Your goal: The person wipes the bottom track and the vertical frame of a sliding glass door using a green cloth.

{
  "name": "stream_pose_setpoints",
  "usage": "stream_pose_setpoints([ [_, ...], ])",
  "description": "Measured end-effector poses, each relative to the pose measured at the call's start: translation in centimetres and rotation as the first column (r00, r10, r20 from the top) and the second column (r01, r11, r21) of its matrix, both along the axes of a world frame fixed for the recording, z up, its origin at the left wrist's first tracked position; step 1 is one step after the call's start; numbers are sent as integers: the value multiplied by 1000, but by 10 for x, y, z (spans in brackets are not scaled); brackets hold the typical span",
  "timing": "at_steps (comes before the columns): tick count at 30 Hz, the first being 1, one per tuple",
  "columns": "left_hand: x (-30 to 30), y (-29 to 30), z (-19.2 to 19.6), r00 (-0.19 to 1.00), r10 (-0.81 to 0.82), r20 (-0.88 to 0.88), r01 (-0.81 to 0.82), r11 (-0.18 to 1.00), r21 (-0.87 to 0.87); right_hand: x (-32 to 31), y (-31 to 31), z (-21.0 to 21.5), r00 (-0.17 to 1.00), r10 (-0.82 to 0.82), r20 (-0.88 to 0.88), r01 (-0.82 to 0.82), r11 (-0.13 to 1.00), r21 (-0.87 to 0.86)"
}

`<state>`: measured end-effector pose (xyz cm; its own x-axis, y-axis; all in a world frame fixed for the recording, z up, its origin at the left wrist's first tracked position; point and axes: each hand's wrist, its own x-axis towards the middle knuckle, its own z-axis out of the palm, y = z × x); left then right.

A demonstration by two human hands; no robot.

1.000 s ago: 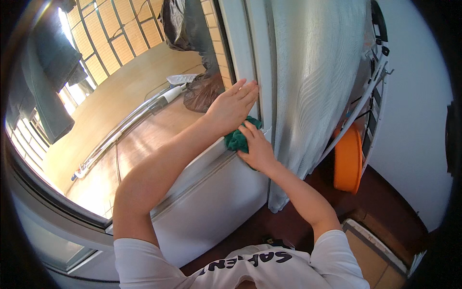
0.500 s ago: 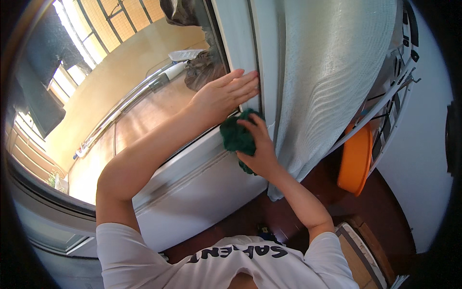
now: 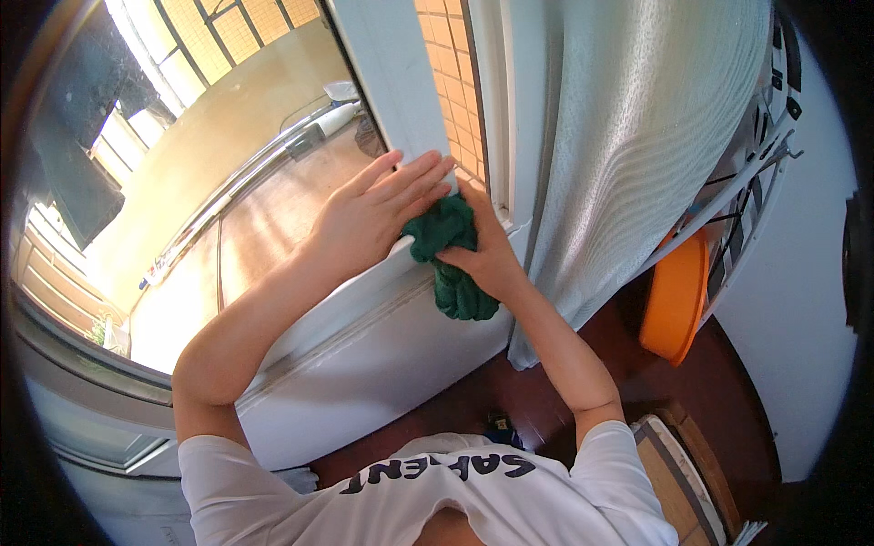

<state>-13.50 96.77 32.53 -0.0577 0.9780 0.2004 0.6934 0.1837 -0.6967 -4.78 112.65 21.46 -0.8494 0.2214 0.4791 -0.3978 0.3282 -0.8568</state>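
My left hand (image 3: 373, 218) lies flat with its fingers stretched out, pressed on the lower part of the white window sash frame (image 3: 396, 86) and the edge of its glass. Close beside it, my right hand (image 3: 487, 246) grips a crumpled dark green cloth (image 3: 443, 229) at the sash's bottom corner, by the white sill (image 3: 341, 314). Part of the cloth hangs down below my right palm. To the right of the sash is a gap or pane through which an orange tiled wall (image 3: 455, 82) shows.
A pale sheer curtain (image 3: 637, 127) hangs just right of the window. Beyond it stand a white rack (image 3: 728, 196) and an orange basin (image 3: 675, 300). Through the glass, long poles (image 3: 246, 182) and dark hanging clothes (image 3: 77, 127) show. Below lies a dark red floor (image 3: 583, 391).
The sash has slid left, uncovering the tiled wall at its right. My left hand has moved left with it. My right hand has shifted slightly with the cloth, staying at the sash corner.
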Motion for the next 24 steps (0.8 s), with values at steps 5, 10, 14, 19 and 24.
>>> stream_pose_setpoints([
  [5, 11, -35, -1, 997, 24, 79, -28, 998, 54, -1, -22, -5, 988, 95, -118, -85, 992, 91],
  [10, 23, -84, -7, 994, 16, 109, -30, 991, 130, 5, -56, 9, 975, 215, -52, -197, 952, 234],
  [14, 36, -95, 11, 988, 15, 151, -39, 986, 161, 4, -86, 8, 949, 295, -114, -249, 919, 304],
  [19, 34, -128, 4, 985, 154, 77, -166, 970, 177, -1, -125, 9, 909, 416, -42, -383, 869, 315],
  [24, 41, -187, -8, 989, 143, 25, -144, 941, 307, -4, -162, 24, 779, 624, 50, -615, 748, 248],
])
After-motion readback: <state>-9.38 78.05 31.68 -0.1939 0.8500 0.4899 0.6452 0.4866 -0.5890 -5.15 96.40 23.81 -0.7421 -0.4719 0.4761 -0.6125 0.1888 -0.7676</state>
